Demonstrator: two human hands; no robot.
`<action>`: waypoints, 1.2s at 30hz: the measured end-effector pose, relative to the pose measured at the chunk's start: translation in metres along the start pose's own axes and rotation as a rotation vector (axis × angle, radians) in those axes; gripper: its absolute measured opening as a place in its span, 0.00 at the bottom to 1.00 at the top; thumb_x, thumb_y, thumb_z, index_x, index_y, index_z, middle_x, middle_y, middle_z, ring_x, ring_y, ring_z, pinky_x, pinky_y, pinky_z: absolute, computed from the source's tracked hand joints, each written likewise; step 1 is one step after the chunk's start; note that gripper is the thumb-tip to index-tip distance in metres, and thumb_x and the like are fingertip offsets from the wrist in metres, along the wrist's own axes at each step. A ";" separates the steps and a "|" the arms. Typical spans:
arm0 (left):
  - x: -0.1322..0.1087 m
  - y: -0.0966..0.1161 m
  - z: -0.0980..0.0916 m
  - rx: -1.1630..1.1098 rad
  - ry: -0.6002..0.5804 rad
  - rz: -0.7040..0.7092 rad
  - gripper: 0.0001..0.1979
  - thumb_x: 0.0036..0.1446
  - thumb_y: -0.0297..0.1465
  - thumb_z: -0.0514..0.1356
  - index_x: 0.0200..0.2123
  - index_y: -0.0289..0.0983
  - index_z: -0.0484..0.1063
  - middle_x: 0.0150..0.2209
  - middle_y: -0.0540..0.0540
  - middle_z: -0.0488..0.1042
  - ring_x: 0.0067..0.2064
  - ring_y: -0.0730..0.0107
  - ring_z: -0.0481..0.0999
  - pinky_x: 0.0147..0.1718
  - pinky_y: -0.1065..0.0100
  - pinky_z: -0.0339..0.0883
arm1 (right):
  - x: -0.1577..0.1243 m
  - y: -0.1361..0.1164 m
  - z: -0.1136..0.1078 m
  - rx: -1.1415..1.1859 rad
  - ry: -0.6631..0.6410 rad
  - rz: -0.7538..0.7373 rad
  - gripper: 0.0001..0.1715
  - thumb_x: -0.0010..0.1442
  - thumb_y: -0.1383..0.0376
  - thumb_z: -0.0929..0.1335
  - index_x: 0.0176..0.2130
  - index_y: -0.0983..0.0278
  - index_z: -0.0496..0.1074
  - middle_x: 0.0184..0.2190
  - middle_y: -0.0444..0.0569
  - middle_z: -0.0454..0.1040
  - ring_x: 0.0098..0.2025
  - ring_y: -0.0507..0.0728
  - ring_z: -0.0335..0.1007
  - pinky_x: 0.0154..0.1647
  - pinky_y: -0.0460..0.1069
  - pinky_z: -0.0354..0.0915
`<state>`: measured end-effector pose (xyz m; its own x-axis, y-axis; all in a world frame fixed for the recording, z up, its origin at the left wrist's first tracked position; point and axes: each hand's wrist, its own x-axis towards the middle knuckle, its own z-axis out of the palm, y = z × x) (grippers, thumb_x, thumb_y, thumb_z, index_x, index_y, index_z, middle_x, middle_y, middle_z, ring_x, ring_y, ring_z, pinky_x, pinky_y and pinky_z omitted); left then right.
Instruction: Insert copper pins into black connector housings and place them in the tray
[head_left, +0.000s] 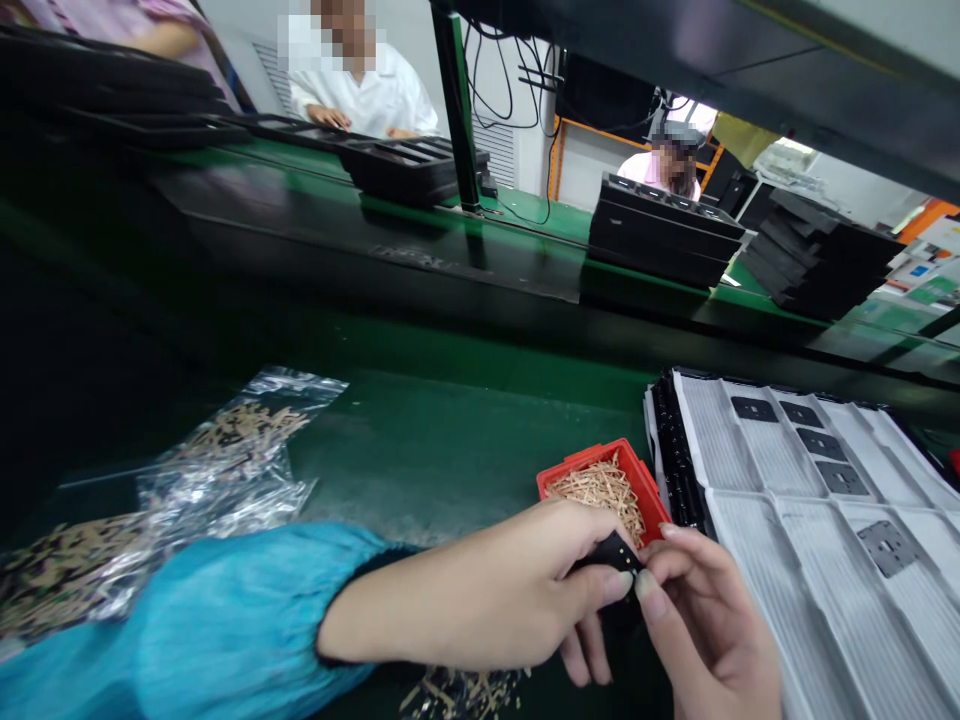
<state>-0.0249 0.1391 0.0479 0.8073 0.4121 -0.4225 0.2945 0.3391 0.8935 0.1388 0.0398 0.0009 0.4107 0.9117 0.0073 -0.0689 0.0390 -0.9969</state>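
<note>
My left hand [517,590], with a blue sleeve above its wrist, grips a small black plate [616,550] that has a few bright dots near its edge. The thumb presses on top of the plate and the fingers curl beneath. Against the plate's right end, my right hand [716,625] is closed, thumb and forefinger pinched together. Whatever lies between those fingertips is too small to make out. Just behind both hands stands a red bin [646,480] holding many thin tan strips [596,488]. Small tan and dark scraps [465,692] lie below my left wrist.
On the right, a white ribbed tray [810,530] with several black plates [821,443] tops a stack. Clear plastic bags [232,470] of tan and dark pieces lie left. Black trays [660,235] stand on the raised shelf behind, with people beyond it.
</note>
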 end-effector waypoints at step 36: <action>0.008 -0.013 0.013 0.517 0.534 0.402 0.19 0.77 0.40 0.46 0.32 0.41 0.62 0.25 0.53 0.65 0.24 0.71 0.64 0.26 0.67 0.58 | -0.008 0.008 0.006 -0.130 0.090 -0.061 0.15 0.68 0.50 0.75 0.52 0.50 0.79 0.40 0.41 0.83 0.45 0.49 0.81 0.53 0.41 0.76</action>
<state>-0.0158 0.1267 0.0350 0.5886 0.8072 0.0438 0.3381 -0.2951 0.8936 0.1296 0.0354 -0.0065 0.4907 0.8687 0.0672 0.0744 0.0350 -0.9966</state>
